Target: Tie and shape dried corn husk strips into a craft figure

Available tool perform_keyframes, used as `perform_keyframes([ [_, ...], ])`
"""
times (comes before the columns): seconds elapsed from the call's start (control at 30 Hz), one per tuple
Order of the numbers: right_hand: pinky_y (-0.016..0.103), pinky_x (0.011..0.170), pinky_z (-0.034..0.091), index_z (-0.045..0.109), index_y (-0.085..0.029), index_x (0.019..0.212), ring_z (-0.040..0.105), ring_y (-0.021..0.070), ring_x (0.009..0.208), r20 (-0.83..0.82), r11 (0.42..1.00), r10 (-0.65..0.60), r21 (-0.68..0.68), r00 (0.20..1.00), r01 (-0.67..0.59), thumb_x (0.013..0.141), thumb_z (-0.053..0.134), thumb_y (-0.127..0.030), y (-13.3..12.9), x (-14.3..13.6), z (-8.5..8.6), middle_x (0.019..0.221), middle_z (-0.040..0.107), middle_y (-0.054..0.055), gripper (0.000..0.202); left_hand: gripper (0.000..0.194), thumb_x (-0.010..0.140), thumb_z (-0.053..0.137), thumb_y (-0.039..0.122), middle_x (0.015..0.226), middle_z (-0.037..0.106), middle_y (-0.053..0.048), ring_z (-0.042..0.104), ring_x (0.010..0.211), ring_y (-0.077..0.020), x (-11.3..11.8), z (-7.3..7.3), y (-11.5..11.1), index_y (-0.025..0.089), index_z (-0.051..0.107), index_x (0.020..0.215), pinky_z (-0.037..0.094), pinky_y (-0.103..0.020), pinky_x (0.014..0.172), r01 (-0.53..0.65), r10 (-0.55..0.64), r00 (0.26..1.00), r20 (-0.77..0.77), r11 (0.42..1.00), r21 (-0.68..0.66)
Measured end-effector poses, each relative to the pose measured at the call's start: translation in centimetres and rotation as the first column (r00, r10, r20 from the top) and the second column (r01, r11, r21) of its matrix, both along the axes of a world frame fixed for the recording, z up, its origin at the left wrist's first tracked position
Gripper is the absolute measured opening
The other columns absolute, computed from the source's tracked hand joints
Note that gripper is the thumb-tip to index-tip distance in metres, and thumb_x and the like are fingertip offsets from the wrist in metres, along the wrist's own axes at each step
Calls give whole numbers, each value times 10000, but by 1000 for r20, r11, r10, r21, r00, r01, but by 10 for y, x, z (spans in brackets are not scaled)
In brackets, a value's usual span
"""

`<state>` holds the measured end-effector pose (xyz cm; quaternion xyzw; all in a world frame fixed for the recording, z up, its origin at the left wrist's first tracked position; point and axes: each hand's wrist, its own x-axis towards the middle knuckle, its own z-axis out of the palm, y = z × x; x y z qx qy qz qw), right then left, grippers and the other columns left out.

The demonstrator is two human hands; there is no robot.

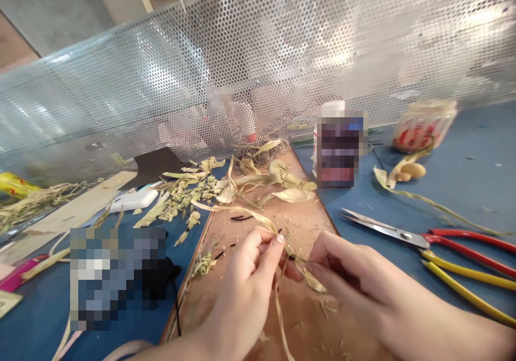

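Note:
Over a brown board (250, 307), my left hand (252, 275) pinches a pale dried husk strip (242, 210) between thumb and forefinger. One length of it arches up and away to the left, and another hangs down toward the board. My right hand (342, 269), also closed, grips the other side of the same piece by a thin greenish end. A small dark knot or tie (291, 255) shows between the two hands. Just below, a loose husk end (314, 281) sticks out near the right fingertips. The undersides of my fingers are partly hidden.
Dried husks (282, 181) and small knotted pieces (201, 189) lie ahead. On the right are red-handled scissors (403, 235), a yellow-handled tool (463, 291), a glass jar (423, 127) and a blurred-out container (338, 151). A perforated metal screen (258, 54) stands behind; a white object (135, 200) lies left.

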<state>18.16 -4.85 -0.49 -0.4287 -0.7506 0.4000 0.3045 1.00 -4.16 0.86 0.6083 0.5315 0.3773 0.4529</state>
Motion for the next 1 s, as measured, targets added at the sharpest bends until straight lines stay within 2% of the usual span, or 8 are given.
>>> perform_keyframes([
  [0.3,223,488,301,377,-231,740,342,119,544,8,999,25,26,1000,-25,914,357,-221,3,1,4,615,416,-47,176,227,890,480,383,652,622,30,555,637,-111,-2,-2,1,207,534,757,415,-193,624,-21,22,1000,4,999,-23],
  [0.47,224,484,308,384,-229,748,354,120,539,40,997,31,64,999,-34,908,342,-212,3,1,-2,624,446,-38,167,234,889,472,402,681,667,-4,564,629,-124,-5,3,5,202,532,784,411,-204,581,61,-60,998,20,997,-57],
  [0.6,219,500,322,408,-230,780,370,122,561,2,996,-24,82,1000,23,913,342,-224,5,1,-5,648,456,-35,149,225,881,490,393,692,686,-21,569,641,-129,-8,5,7,194,539,788,424,-211,605,105,-103,994,25,991,-83],
  [0.73,215,498,326,437,-228,786,373,117,551,-64,998,-50,27,997,52,924,360,-267,9,2,-2,636,460,-38,162,207,865,524,377,693,661,-14,557,620,-123,-10,4,9,185,554,792,438,-220,614,133,-125,989,84,987,-94],
  [0.9,218,499,312,456,-219,775,371,111,544,-114,996,-85,-40,990,81,911,416,-283,10,2,3,614,451,-44,156,174,864,538,330,660,582,23,565,577,-113,-9,6,12,189,528,762,448,-223,604,277,-258,954,155,954,-115],
  [1.0,221,498,304,462,-209,768,355,112,558,-151,988,-80,-142,985,59,909,429,-342,10,2,5,618,435,-42,196,187,871,526,333,707,581,24,572,600,-107,-8,7,12,193,540,748,451,-212,620,242,-234,966,109,967,-73],
])
